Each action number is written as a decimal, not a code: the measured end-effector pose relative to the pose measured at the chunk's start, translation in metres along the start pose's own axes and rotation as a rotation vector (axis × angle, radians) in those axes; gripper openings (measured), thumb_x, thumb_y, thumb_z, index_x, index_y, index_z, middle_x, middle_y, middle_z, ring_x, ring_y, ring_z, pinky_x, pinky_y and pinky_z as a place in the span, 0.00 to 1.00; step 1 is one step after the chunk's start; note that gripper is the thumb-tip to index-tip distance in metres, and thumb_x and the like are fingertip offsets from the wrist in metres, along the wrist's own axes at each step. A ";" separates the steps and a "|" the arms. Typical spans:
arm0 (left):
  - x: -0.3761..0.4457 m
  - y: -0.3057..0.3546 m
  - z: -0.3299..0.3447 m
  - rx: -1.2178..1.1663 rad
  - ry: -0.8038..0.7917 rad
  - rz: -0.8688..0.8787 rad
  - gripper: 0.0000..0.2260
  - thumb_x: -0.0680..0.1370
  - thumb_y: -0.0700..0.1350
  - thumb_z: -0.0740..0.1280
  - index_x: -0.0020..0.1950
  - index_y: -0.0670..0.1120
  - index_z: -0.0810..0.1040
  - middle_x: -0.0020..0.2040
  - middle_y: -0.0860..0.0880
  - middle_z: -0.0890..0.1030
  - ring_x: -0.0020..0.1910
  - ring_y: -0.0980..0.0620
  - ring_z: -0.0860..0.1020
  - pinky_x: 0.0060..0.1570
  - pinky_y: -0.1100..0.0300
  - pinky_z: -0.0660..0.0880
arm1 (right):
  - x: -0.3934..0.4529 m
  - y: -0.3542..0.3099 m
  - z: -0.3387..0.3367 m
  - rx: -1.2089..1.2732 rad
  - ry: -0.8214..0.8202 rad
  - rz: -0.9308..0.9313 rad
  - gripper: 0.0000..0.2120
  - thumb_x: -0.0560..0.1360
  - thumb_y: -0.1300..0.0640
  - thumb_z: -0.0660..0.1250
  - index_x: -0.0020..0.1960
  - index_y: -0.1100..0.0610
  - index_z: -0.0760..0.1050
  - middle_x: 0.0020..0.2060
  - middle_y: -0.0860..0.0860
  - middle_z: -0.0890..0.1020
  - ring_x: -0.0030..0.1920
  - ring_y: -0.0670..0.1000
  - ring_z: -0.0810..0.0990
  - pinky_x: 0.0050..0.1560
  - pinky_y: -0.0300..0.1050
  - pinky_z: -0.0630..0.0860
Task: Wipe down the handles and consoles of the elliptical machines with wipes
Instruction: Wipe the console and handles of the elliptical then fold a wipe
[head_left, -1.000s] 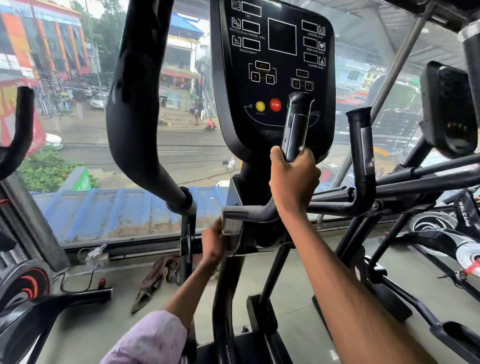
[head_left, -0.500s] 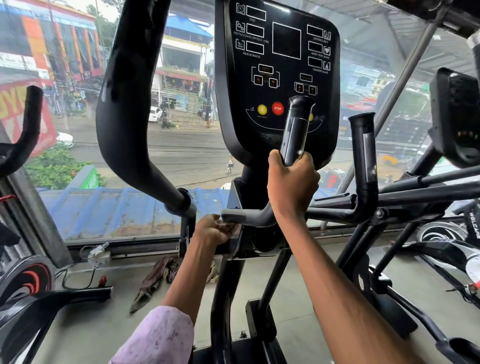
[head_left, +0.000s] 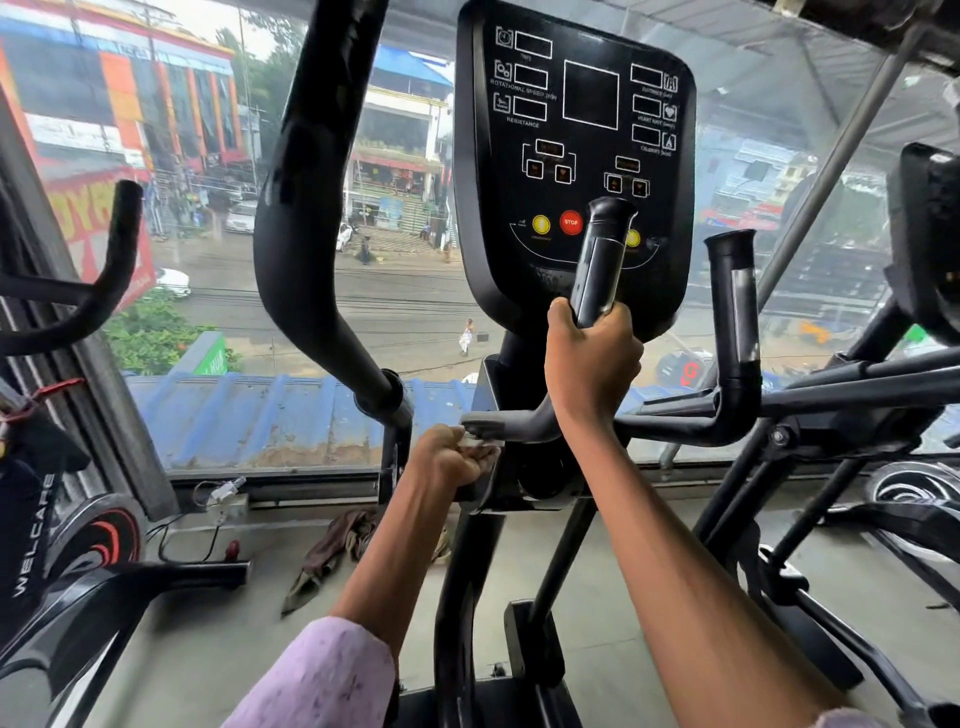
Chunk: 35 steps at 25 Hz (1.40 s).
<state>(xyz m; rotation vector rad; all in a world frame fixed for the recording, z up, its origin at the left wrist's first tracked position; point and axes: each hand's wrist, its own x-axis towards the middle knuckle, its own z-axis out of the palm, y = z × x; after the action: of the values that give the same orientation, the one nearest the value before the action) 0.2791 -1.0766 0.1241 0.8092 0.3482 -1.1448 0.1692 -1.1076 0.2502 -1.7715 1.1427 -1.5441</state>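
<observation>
Right hand (head_left: 589, 364) wrapped firmly around the lower part of the upright grip handle (head_left: 602, 260), thumb on the near side, fingers curled behind. Left hand (head_left: 452, 460) lower and to the left of the right one, fingers curled on a small white wipe (head_left: 475, 440), pressed against the flat end of the horizontal handlebar (head_left: 498, 423). Only a little of the wipe visible between fingers and bar. Above the right hand, just behind the gripped handle, the black console (head_left: 571, 130) with a red STOP button (head_left: 571, 222) and yellow buttons beside it. To the right of the right hand, well apart, a second upright grip (head_left: 735, 306) on the same bar. Above and left of the left hand, the thick curved moving arm (head_left: 306, 208) of the machine. Below and left of the left hand, on the floor near the window, a crumpled brown cloth (head_left: 332, 551). Pink sleeve (head_left: 322, 675) on the left forearm.
</observation>
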 end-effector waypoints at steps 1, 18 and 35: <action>-0.003 -0.003 0.003 0.045 0.019 0.030 0.13 0.85 0.38 0.49 0.55 0.36 0.73 0.49 0.37 0.80 0.52 0.41 0.79 0.63 0.49 0.68 | -0.001 -0.002 -0.002 0.004 -0.003 0.004 0.12 0.75 0.50 0.69 0.46 0.59 0.74 0.33 0.44 0.76 0.38 0.53 0.76 0.40 0.42 0.65; 0.010 -0.051 -0.065 1.285 -0.027 1.408 0.19 0.78 0.29 0.61 0.67 0.40 0.77 0.70 0.46 0.74 0.69 0.48 0.74 0.69 0.52 0.70 | -0.003 -0.001 -0.002 0.008 0.014 -0.010 0.13 0.76 0.50 0.69 0.50 0.61 0.76 0.44 0.53 0.85 0.40 0.52 0.80 0.39 0.40 0.66; -0.015 0.027 -0.016 1.764 -0.314 1.195 0.20 0.77 0.32 0.59 0.63 0.49 0.80 0.53 0.45 0.84 0.53 0.44 0.81 0.52 0.52 0.77 | -0.002 -0.002 -0.003 0.014 -0.023 0.012 0.14 0.76 0.49 0.69 0.49 0.60 0.76 0.36 0.45 0.76 0.34 0.48 0.71 0.35 0.41 0.64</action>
<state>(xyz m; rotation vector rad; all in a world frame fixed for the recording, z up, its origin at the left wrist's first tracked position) 0.2996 -1.0500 0.1332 1.8703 -1.4898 -0.1134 0.1666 -1.1040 0.2519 -1.7660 1.1269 -1.5177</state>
